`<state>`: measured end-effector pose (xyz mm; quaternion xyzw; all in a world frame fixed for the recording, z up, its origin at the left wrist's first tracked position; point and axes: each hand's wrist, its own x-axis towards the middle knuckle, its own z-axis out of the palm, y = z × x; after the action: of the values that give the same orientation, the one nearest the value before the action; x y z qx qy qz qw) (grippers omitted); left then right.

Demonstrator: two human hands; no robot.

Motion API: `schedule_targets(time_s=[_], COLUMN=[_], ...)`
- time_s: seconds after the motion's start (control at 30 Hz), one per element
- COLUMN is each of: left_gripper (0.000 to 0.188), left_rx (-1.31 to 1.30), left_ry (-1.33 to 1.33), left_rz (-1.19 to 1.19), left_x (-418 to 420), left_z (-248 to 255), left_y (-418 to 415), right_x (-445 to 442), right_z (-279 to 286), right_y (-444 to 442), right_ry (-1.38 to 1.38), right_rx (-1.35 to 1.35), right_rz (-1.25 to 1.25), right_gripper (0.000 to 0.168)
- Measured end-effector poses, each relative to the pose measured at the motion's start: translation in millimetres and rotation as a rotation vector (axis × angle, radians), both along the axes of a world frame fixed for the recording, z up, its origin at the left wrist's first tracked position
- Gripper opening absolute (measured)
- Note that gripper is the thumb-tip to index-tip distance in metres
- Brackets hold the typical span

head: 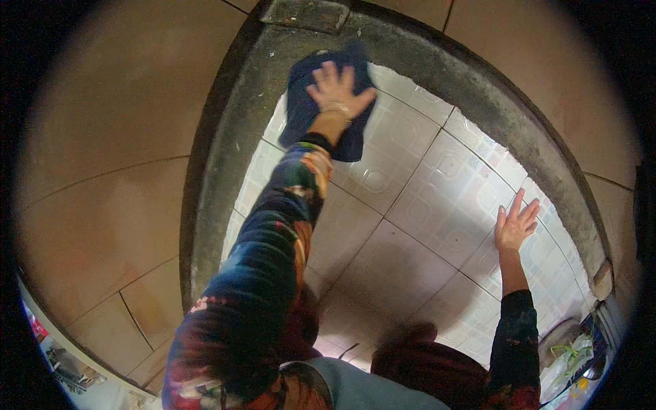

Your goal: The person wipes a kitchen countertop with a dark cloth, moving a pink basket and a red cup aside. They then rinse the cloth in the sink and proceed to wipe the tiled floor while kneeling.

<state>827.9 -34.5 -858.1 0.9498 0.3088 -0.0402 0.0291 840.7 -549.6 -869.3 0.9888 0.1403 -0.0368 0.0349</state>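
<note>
My left hand (338, 92) lies flat with spread fingers on top of a dark navy cloth (300, 113). The cloth is spread over a corner of the white patterned tiles (420, 148) and overlaps the grey cement border (220, 205). Both the hand and the cloth are slightly blurred. To the right, my right hand (515, 228) rests palm down on the same tiles, close to their outer edge. It has nothing in it, and its fingers are apart.
Large brown tiles (118, 118) surround the cement border. A small block (307, 14) is at the border's far corner. My dark red knees (430, 364) are close in front. Green leaves (569, 353) and clutter are at lower right, with more blurred items (72, 369) at lower left.
</note>
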Motion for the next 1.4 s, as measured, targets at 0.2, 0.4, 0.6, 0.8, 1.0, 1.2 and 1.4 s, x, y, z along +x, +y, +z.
schedule_targets(time_s=[0.2, 0.4, 0.6, 0.8, 1.0, 1.2, 1.4], left_gripper=[0.06, 0.054, 0.077, 0.087, 0.096, 0.099, 0.091], left_rx=[-0.446, -0.323, -0.039, 0.089, -0.117, -0.121, 0.038], left_ry=[-0.124, -0.296, -0.194, -0.222, 0.058, -0.143, -0.188], left_rz=[-0.892, -0.827, -0.159, 0.287, 0.535, 0.062, -0.274], left_x=[-12, 27, 0, -160, -225, -133, -103], left_z=[18, 1, -2, -24, 9, 16, -9], left_y=[-225, -171, 5, 42, -117, -140, -152], right_x=[1, 0, 2, 1, -2, 4, 6], right_z=[2, 7, 2, -2, -3, -6, 4], right_y=[-4, -2, -1, -4, -7, -16, 1], right_ry=[0.041, -0.047, -0.052, -0.01, -0.037, -0.024, 0.075], right_rx=[-0.044, -0.06, -0.017, -0.071, -0.075, -0.037, -0.13], right_rz=[-0.061, -0.018, 0.012, -0.03, -0.01, -0.033, -0.033], right_gripper=[0.074, 0.077, 0.071, 0.071, 0.073, 0.071, 0.077])
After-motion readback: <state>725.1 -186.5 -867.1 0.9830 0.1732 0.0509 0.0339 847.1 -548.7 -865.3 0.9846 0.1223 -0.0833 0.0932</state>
